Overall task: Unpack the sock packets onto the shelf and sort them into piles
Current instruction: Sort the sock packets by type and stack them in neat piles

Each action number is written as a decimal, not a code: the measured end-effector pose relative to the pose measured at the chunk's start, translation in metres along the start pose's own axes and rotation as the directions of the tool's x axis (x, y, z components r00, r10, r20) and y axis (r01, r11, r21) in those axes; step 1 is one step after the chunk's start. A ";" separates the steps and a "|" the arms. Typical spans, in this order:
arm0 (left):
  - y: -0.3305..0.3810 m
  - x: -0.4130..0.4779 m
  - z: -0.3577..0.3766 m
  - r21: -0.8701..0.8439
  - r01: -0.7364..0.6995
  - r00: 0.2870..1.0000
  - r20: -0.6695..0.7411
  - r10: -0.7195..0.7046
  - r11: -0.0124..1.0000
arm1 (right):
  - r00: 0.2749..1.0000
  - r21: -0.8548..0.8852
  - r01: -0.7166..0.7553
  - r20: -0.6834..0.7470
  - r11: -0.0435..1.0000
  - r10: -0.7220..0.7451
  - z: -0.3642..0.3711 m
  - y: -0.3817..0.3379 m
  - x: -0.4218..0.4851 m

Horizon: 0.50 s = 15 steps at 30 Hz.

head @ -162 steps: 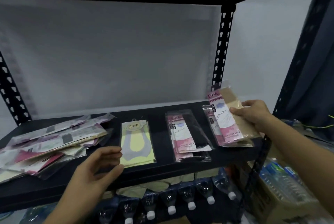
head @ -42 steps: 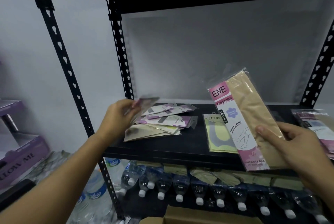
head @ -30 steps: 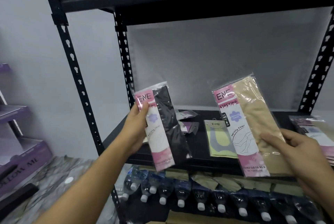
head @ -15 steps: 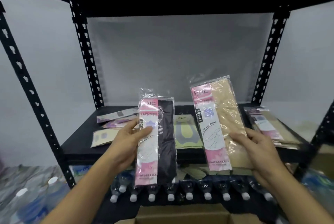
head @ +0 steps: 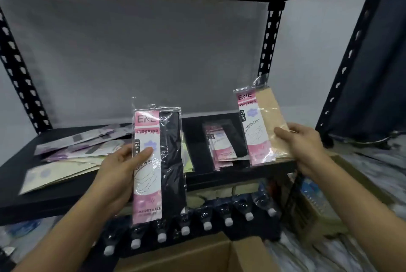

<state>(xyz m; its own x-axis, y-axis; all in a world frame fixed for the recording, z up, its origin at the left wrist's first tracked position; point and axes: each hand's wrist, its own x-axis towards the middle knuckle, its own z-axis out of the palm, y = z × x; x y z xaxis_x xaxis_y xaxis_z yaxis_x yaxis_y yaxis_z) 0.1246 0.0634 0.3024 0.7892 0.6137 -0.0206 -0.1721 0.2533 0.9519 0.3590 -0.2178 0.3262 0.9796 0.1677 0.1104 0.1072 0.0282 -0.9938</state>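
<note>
My left hand (head: 119, 175) grips a black stocking packet (head: 169, 162) with a pink label, upright in front of the black shelf (head: 44, 203). My right hand (head: 301, 144) holds a beige stocking packet (head: 269, 122) upright over the shelf's right end. Between the two, a pile of black stocking packets (head: 222, 142) lies on the shelf. A loose heap of mixed packets (head: 74, 157) covers the shelf's left part. A yellow-green packet (head: 187, 157) peeks out behind the black packet I hold.
Shrink-wrapped water bottles (head: 206, 223) fill the level under the shelf. An open cardboard box (head: 197, 256) stands at the bottom middle, another box (head: 318, 212) at the lower right. Black perforated uprights (head: 267, 39) frame the shelf.
The view has swung right. Both hands have carried their packets along: the beige one now hovers over the shelf's right end, the black one stays in front of the shelf's middle.
</note>
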 end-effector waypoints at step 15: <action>-0.019 0.060 0.056 0.003 0.054 0.997 0.047 -0.054 0.999 | 0.990 -0.211 -0.129 -0.090 0.969 0.112 -0.016 0.033 0.099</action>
<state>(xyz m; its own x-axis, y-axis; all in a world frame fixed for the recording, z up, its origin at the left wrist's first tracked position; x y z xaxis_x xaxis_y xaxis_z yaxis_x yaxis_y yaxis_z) 0.2084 0.0538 0.3001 0.8243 0.5633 -0.0577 -0.1277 0.2842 0.9502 0.4626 -0.2163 0.3045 0.9967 0.0810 -0.0034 0.0131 -0.2026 -0.9792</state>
